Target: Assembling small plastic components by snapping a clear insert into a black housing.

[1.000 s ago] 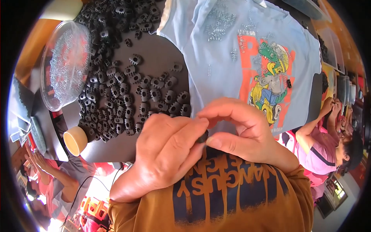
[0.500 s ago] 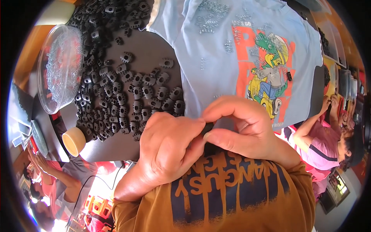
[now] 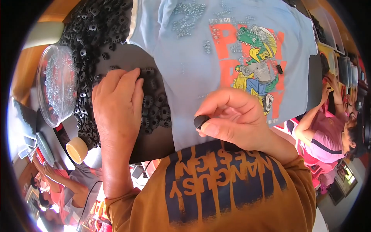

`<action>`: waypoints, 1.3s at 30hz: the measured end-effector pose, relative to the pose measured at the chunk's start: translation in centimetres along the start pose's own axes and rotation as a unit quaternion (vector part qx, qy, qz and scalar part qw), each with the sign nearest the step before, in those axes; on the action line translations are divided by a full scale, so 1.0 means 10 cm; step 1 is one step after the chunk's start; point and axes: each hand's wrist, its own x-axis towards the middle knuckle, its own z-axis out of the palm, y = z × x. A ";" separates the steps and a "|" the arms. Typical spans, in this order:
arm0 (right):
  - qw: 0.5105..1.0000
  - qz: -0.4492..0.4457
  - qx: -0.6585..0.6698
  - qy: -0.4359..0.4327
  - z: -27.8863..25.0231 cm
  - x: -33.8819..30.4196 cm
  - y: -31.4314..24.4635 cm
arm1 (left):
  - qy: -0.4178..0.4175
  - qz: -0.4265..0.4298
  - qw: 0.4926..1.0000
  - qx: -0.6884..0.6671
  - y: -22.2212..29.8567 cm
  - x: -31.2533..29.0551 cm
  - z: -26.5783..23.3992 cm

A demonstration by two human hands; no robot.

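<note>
Between the thumb and forefinger of my right hand (image 3: 235, 118) is a small black plastic clip piece (image 3: 200, 121), pinched above the light blue T-shirt (image 3: 181, 92). My left hand (image 3: 117, 104) is over the many black toothed plastic clip pieces (image 3: 83, 96) spread on the dark table, fingers extended and bent down among them. Its fingertips are partly hidden, and I make out nothing held there. Small metal coil springs (image 3: 188, 17) lie in clusters on the shirt. One dark piece (image 3: 279, 69) rests on the shirt's printed dinosaur.
A clear plastic tub (image 3: 58, 87) of springs stands at the left, with a round tan container (image 3: 77, 150) nearer me. Other people sit at both sides; a person in pink (image 3: 320, 143) is at the right. Clear bins (image 3: 328, 27) line the far right.
My hands were together at the shirt's near edge; the left has moved away leftward onto the black pieces. My right hand stays near the shirt, the clip piece now in plain sight.
</note>
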 end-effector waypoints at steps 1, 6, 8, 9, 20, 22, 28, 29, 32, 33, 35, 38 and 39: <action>1.000 0.000 0.001 0.003 -0.02 -0.01 0.01 | -0.007 -0.002 1.000 0.004 0.01 0.01 0.00; 0.997 -0.045 -0.048 -0.039 -0.10 -0.02 0.08 | 0.001 -0.057 0.996 -0.063 0.07 0.07 0.00; 0.996 -0.049 -0.059 -0.049 -0.14 0.00 0.09 | 0.015 -0.066 0.996 -0.066 0.11 0.07 -0.01; 0.994 -0.054 -0.073 -0.060 -0.15 0.00 0.09 | 0.032 -0.074 0.994 -0.069 0.12 0.07 -0.01; 0.999 -0.034 0.012 0.039 -0.10 0.00 0.10 | -0.027 0.029 0.973 -0.228 0.43 0.24 -0.01; 0.993 -0.096 -0.052 0.047 -0.11 0.00 0.13 | -0.042 -0.004 0.970 -0.238 0.51 0.26 0.03; 0.985 -0.111 -0.124 0.051 -0.14 0.00 0.10 | -0.069 -0.029 0.986 -0.149 0.47 0.32 0.18; 0.977 -0.129 -0.161 0.055 -0.14 0.00 0.10 | -0.067 -0.023 0.987 -0.141 0.47 0.33 0.18; 0.963 -0.160 -0.203 0.075 -0.13 0.02 0.10 | -0.065 -0.017 0.989 -0.131 0.47 0.33 0.17; 0.959 -0.171 -0.209 0.090 -0.13 0.04 0.10 | -0.066 -0.018 0.989 -0.129 0.47 0.32 0.16; 0.950 -0.205 -0.215 0.098 -0.14 0.06 0.15 | -0.071 -0.059 0.977 -0.194 0.54 0.30 0.08; 0.952 -0.207 -0.205 0.095 -0.15 0.04 0.16 | -0.090 -0.166 0.879 -0.439 0.63 0.21 -0.13; 0.963 -0.175 -0.187 0.086 -0.15 0.02 0.15 | -0.100 -0.181 0.839 -0.503 0.67 0.20 -0.18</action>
